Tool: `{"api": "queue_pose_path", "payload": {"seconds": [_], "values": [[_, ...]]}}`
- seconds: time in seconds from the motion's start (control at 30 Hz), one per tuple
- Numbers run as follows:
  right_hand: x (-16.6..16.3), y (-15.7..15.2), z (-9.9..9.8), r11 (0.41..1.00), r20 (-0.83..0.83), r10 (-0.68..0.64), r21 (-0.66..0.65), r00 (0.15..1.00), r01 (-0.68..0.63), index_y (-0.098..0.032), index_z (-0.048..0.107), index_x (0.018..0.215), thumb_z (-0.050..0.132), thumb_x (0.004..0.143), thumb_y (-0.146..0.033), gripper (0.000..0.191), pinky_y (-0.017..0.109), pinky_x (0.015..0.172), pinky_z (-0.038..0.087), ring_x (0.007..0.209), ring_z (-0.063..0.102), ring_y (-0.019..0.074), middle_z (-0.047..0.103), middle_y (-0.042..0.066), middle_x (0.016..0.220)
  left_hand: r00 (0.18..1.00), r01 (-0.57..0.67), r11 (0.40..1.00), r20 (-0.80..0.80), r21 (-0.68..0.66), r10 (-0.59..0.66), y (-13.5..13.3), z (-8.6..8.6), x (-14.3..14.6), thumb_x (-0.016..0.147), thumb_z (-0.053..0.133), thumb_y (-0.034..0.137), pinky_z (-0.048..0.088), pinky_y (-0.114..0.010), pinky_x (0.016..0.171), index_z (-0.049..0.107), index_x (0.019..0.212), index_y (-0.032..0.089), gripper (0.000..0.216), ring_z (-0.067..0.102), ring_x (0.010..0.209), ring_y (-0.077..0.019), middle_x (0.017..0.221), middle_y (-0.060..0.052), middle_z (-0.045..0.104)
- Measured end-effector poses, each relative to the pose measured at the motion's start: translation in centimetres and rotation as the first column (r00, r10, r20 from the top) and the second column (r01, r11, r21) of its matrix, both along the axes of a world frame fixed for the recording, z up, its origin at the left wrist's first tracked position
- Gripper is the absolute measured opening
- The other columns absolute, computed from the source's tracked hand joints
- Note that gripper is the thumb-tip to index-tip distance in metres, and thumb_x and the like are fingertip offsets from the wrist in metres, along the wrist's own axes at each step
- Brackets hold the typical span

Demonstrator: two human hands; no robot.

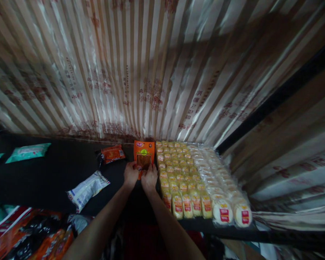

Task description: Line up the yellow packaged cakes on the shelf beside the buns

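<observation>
An orange snack packet (144, 147) with a clear window showing brown strips lies at the back of the black table. My left hand (131, 174) pinches its lower left edge. At the lower right edge my right hand (150, 177) grips the same packet, its fingers curled over the border. Both hands cover part of the packet's bottom. Close beside my right hand are neat rows of small yellow-wrapped cakes (176, 168). Farther right stand rows of round white cakes (223, 211) in clear wrappers with red labels.
On the black table (56, 159), an orange-and-black packet (112, 154), a white-and-blue packet (88, 189) and green packets (29, 152) lie to the left. Mixed snack bags (40, 234) fill the lower left corner. A striped curtain (141, 72) hangs behind; a dark pole (273, 99) slants at right.
</observation>
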State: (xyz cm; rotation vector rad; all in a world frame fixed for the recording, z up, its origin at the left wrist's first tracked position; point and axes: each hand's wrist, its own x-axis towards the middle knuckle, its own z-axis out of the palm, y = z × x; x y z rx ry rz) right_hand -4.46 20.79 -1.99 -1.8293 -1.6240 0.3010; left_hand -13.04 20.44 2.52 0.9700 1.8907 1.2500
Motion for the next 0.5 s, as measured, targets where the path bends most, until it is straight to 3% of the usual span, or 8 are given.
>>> {"api": "queue_pose_path", "payload": {"seconds": [0.2,0.5], "values": [[-0.2,1.5,0.3,1.000,0.020,0.009,-0.029,1.000,-0.009,0.007,0.048,0.124,0.042,0.074,-0.015,0.055,0.045,0.097,0.036,0.120,0.044,0.0342,0.045,0.029,0.130,1.000,0.001,1.000,-0.015,0.006,-0.001,1.5,-0.6,0.1,0.067,0.061,0.008,0.042,-0.024,0.081,0.069,0.081,0.016,0.018,0.061,0.093,-0.0195,0.090,-0.006,0.069],[-0.3,3.2,1.2,1.000,0.072,0.003,-0.017,0.997,-0.002,0.009,0.046,0.126,0.040,0.077,-0.013,0.054,0.042,0.098,0.036,0.120,0.043,0.0332,0.047,0.029,0.129,0.995,0.050,0.999,-0.083,0.002,-0.049,3.8,-0.4,0.0,0.072,0.056,0.009,0.042,-0.026,0.084,0.070,0.088,0.015,0.023,0.062,0.096,-0.0209,0.102,-0.011,0.067]]}}
